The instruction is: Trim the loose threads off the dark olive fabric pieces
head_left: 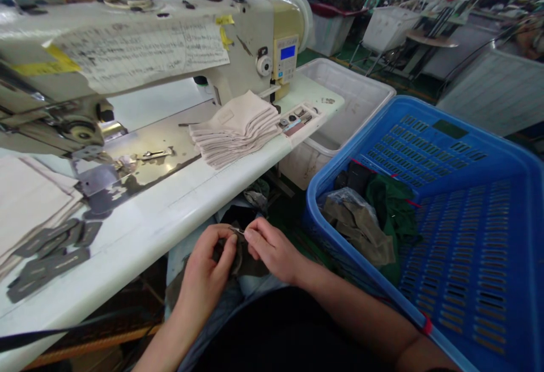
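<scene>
Over my lap, in front of the table edge, my two hands are close together. My left hand (pixel 212 258) is closed in a pinch on a dark olive piece of fabric (pixel 250 261), which hangs below the fingers. My right hand (pixel 272 247) pinches a small thin metal tool (pixel 237 230) whose tip reaches the left fingertips. Its exact kind is too small to tell. On the table lie a stack of beige fabric pieces (pixel 242 122) and, at the left, several dark grey tabs (pixel 55 258) beside more beige pieces (pixel 32 202).
A sewing machine (pixel 170 85) with a control panel stands on the white table (pixel 170 227). To my right is a blue plastic basket (pixel 459 253) holding dark cloth and clear plastic. A white bin (pixel 331 66) stands behind it. Farther back are more bins and workstations.
</scene>
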Motion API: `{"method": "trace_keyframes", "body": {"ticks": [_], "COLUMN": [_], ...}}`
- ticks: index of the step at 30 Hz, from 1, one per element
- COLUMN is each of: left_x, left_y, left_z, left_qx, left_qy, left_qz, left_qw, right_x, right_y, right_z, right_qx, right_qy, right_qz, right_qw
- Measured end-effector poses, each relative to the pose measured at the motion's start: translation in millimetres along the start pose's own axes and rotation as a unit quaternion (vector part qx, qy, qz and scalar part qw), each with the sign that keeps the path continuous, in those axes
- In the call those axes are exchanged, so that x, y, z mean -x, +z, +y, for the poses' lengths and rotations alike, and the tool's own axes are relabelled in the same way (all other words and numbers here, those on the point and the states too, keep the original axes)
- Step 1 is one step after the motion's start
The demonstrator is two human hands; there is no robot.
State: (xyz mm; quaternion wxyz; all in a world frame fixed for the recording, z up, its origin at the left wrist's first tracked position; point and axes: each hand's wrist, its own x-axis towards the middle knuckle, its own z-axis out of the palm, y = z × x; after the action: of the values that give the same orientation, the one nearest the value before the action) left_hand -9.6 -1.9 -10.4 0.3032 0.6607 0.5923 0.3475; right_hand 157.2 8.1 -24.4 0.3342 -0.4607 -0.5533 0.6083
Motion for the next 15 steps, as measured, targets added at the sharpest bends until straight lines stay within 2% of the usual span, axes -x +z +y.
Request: {"method": "trace_keyframes", "body": {"ticks": [7, 9, 12, 15], "left_x": [1.8, 2.5, 3.0, 2.7], "left_y": [0.9, 0.4, 0.1, 1.8], "left_z": [-2.5, -3.2, -2.8, -1.7], "left_qx": [-0.041, -0.059, -0.08, -0.084], "left_qy": [0.034, 0.064, 0.105, 0.114], "left_qz": [-0.013, -0.02, -0.028, -0.033], "left_qw": [0.998, 0.996, 0.991, 0.989], "right_x": [-0.9, -1.1, -2.1, -4.6], "right_y": [-0.2, -0.1, 0.7, 2.5], "right_z": [-0.7, -1.8, -2.2, 0.9], "right_qx": [-0.023, -0.086, -0.194, -0.211], "right_qy": [0.017, 0.062, 0.156, 0.167], "right_qz": [0.008, 0.006, -0.004, 0.026], "right_qw": [1.0, 0.994, 0.969, 0.963]}}
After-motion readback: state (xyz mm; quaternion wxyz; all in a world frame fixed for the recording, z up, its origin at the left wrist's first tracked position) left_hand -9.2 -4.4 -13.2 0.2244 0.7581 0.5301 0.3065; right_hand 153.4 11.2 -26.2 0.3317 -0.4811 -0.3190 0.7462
